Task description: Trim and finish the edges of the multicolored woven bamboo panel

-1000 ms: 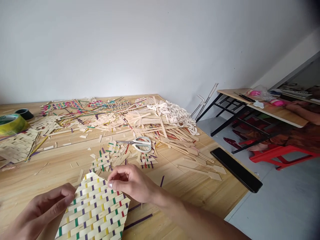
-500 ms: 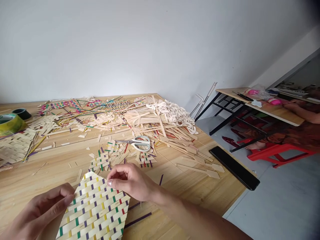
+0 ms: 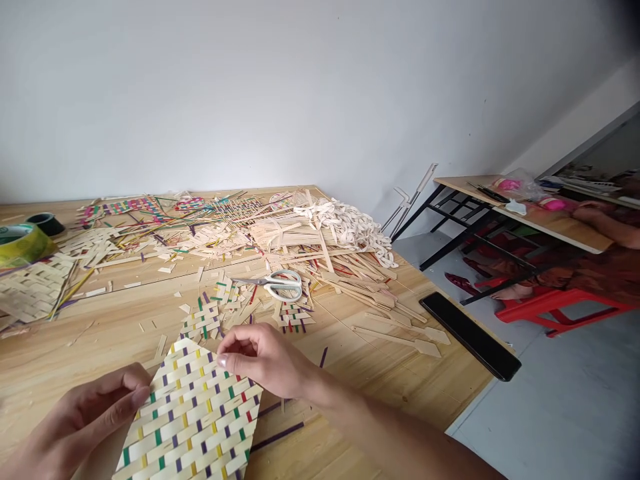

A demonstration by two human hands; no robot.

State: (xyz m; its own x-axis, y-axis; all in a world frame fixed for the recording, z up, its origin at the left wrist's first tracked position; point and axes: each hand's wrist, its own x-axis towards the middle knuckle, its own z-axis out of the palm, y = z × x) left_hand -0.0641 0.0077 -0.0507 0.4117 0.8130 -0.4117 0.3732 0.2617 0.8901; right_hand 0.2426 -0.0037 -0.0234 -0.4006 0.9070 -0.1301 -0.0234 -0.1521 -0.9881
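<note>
A woven bamboo-strip sheet (image 3: 193, 420), pale with purple, yellow, green and red strips, is held tilted over the near side of the table; its lower end runs out of view. My left hand (image 3: 95, 417) pinches its left edge between thumb and fingers. At the upper right edge, my right hand (image 3: 265, 360) closes thumb and forefinger on the sheet. Beyond my right hand lie scissors (image 3: 283, 287) with pale handles, blades to the left. Small woven offcuts (image 3: 203, 320) lie just past the sheet's top corner.
Pale strips (image 3: 295, 233) and a white tangled heap (image 3: 350, 230) cover the table's back. A black phone (image 3: 470, 333) lies by the right edge. Tape rolls (image 3: 25, 243) stand at left. Another person's arm (image 3: 607, 223) rests on a second table (image 3: 565, 227), above a red stool (image 3: 560, 307).
The view has shifted very slightly. Both hands keep their pinch on the woven sheet, which sits nearly as before.
</note>
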